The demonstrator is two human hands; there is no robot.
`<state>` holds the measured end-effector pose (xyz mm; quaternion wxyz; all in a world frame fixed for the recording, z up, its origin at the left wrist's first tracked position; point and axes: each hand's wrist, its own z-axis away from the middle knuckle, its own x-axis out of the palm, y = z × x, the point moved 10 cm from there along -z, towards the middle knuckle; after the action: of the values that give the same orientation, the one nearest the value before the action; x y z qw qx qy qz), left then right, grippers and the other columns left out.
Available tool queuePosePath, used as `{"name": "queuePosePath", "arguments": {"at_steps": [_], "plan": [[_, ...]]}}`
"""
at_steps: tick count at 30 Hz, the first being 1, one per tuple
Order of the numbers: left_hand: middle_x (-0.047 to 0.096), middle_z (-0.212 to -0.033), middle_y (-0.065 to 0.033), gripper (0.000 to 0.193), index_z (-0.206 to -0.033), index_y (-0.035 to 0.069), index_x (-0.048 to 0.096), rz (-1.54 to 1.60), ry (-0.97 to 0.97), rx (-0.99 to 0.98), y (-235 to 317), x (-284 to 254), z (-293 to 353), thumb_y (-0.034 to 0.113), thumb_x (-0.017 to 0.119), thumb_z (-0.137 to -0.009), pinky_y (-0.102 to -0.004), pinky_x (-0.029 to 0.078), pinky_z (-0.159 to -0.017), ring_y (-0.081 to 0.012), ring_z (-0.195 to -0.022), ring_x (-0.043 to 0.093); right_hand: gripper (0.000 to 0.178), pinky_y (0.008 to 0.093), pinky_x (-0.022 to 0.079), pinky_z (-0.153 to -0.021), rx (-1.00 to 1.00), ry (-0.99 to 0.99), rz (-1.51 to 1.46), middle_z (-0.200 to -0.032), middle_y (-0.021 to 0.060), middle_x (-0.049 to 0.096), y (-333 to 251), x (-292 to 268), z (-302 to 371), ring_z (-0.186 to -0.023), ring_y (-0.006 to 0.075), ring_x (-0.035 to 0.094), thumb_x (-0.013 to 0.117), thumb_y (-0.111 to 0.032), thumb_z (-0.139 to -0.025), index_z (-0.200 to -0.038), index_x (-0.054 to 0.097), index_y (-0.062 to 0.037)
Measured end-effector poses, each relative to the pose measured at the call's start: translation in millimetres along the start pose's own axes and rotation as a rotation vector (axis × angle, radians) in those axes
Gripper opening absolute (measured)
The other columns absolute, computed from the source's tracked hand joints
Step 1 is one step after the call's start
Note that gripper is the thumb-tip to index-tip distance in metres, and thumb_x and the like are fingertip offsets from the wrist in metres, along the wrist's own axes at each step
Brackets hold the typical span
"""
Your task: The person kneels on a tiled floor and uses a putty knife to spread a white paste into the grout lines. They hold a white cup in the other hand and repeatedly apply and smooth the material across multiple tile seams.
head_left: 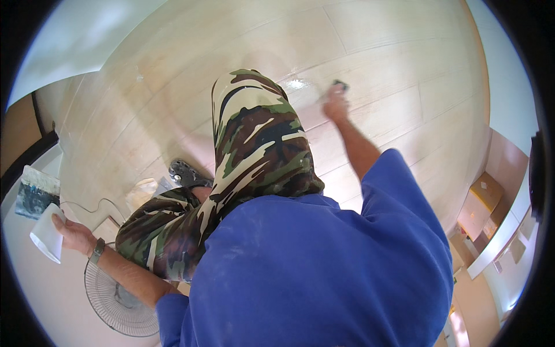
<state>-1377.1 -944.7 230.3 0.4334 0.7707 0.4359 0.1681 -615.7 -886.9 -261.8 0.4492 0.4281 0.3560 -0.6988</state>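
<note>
Plain white cup (46,236) in left hand (76,236)

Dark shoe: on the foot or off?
On. A bare ankle shows between the dark shoe and the camouflage trousers.

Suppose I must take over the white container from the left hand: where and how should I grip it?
Grip the white container around its curved wall, probably from the person's left: the left hand occupies its right side, leaving the opposite side freer. Its tilt suggests keeping a steady hold.
</note>
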Motion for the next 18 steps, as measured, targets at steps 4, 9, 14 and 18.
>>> {"name": "queuePosePath", "arguments": {"at_steps": [4, 9, 14, 18], "plan": [[0.054, -0.108, -0.0154, 0.041, -0.111, -0.008, 0.045, 0.045, -0.028, -0.067, -12.3, -9.9, -3.7, 0.008, 0.065, -0.08, -0.0333, 0.047, -0.085, -0.0236, -0.097, 0.055, 0.066, 0.0586, 0.021, -0.102, -0.304, -0.094, 0.133, -0.149, 0.0149, 0.013, -138.8, 3.4, 34.3, -0.135, 0.035, 0.018, 0.043, -0.026, -0.084, -0.141, 0.018, -0.0038], [0.053, -0.109, -0.0153, 0.045, -0.114, -0.009, 0.042, -0.01, -0.034, -0.038, -3.5, -5.5, -0.2, 0.008, 0.065, -0.08, -0.0337, 0.047, -0.086, -0.0234, -0.097, 0.054, 0.058, 0.0595, 0.023, -0.102, -0.158, -0.026, 0.041, -0.149, 0.0113, 0.015, -136.0, -56.9, -67.8, -0.136, 0.0323, 0.019, 0.037, -0.026, -0.087, -0.14, 0.023, -0.0061], [0.053, -0.109, -0.0146, 0.043, -0.115, -0.007, 0.043, 0.023, -0.034, -0.17, -23.3, -25.4, -0.4, 0.007, 0.065, -0.08, -0.0336, 0.047, -0.084, -0.0227, -0.097, 0.055, 0.062, 0.0613, 0.023, -0.101, -0.38, -0.232, 0.241, -0.15, 0.0099, 0.01, -191.6, -14.2, -40.9, -0.136, 0.0335, 0.017, 0.04, -0.025, -0.087, -0.142, 0.018, -0.0071], [0.053, -0.109, -0.0145, 0.044, -0.115, -0.007, 0.044, 0.017, 0.01, -0.073, -8.6, -29.6, -1.6, 0.008, 0.065, -0.08, -0.0333, 0.046, -0.085, -0.0227, -0.098, 0.054, 0.066, 0.0611, 0.023, -0.101, -0.286, -0.223, 0.207, -0.15, 0.011, 0.009, -178.3, -44.2, -72.7, -0.136, 0.0339, 0.016, 0.041, -0.028, -0.086, -0.142, 0.015, -0.0068]]}}
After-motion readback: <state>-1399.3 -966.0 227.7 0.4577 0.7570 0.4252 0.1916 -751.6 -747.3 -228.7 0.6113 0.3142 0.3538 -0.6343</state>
